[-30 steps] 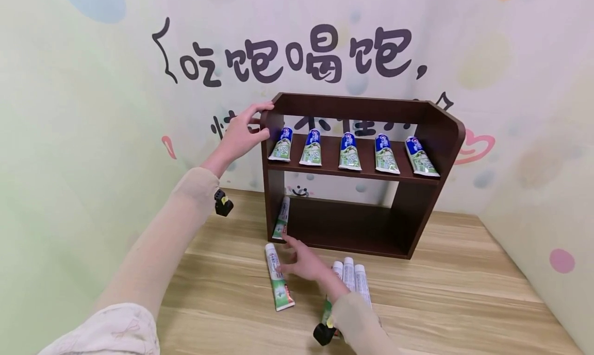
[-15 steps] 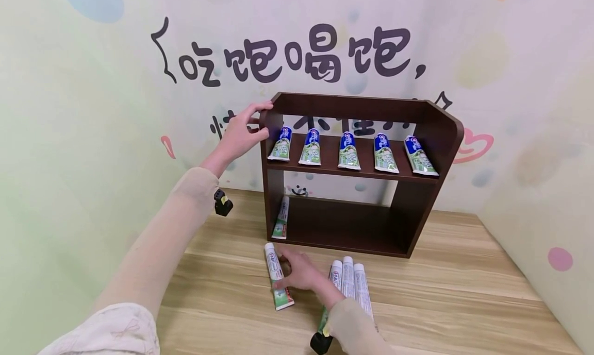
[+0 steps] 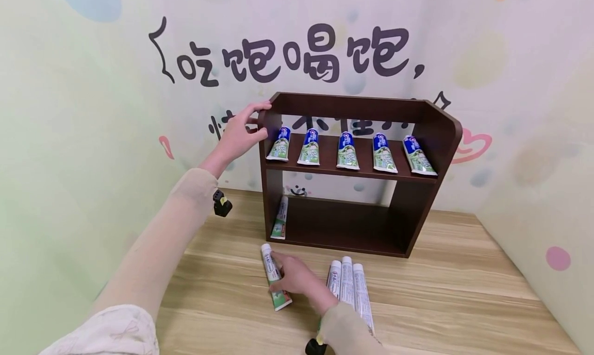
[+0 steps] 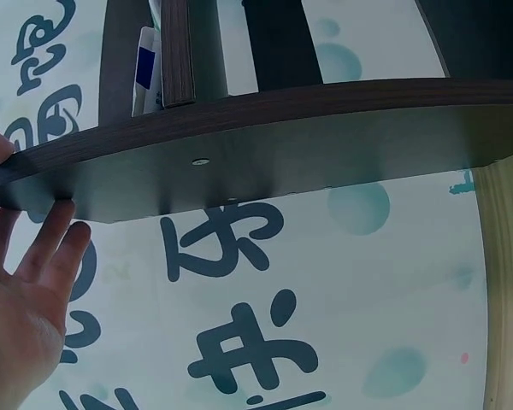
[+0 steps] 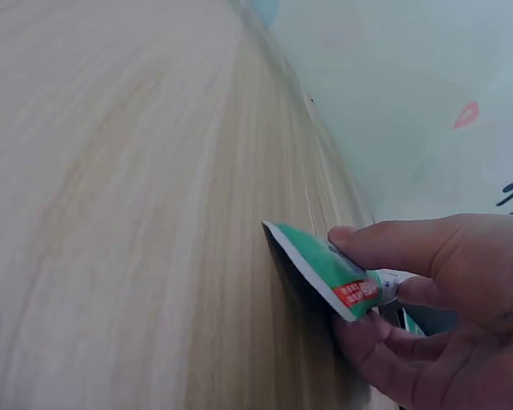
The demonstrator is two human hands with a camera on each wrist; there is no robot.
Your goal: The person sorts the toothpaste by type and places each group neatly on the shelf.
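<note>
My left hand (image 3: 238, 133) grips the upper left side panel of a small dark brown shelf (image 3: 352, 226). In the left wrist view, its thumb is on one face of the panel (image 4: 239, 158) and its fingers on the other. In front of the shelf, my right hand (image 3: 299, 279) holds a white and green toothpaste tube (image 3: 282, 299) between thumb and fingers. The right wrist view shows the tube's flat green end (image 5: 325, 269) just above or on the wood surface. A similar toothpaste tube (image 3: 280, 221) lies at the left end of the lower tier.
Blue and green toothpaste tubes (image 3: 347, 151) lie in a row on the upper tier. Several white tubes (image 3: 347, 283) lie side by side on the wooden table (image 3: 441, 293), partly behind my right forearm. A printed wall (image 3: 120, 138) stands behind the shelf.
My right hand has moved back from beside the lower tier's tube and taken hold of the tube on the table, shifting it slightly. The left hand keeps its grip on the shelf.
</note>
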